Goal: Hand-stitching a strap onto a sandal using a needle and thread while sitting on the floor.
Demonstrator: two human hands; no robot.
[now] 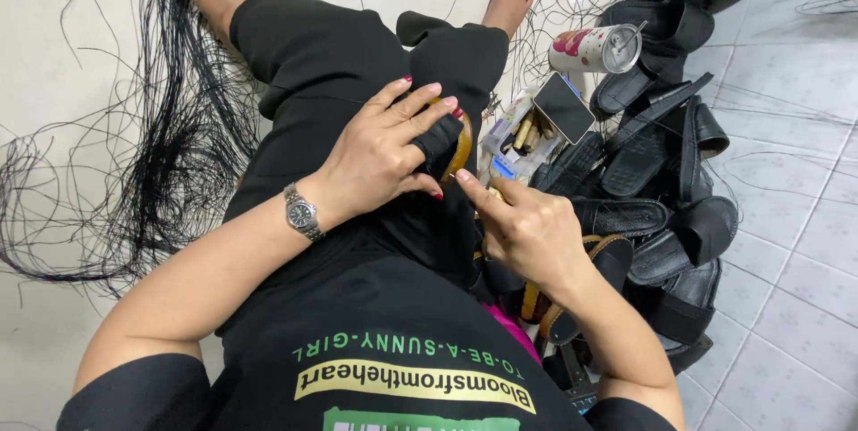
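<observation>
I see my left hand (380, 152) clamped over a black sandal (447, 140) on my lap, fingers wrapped round its soft strap. My right hand (527, 230) pinches at its near edge. It looks light, flexible; the firm tan sole is the best hold.

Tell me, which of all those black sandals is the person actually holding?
The sandal on the lap, with a tan sole edge: the left hand presses its black strap and the right hand touches it. The other sandals lie piled on the floor.
</observation>
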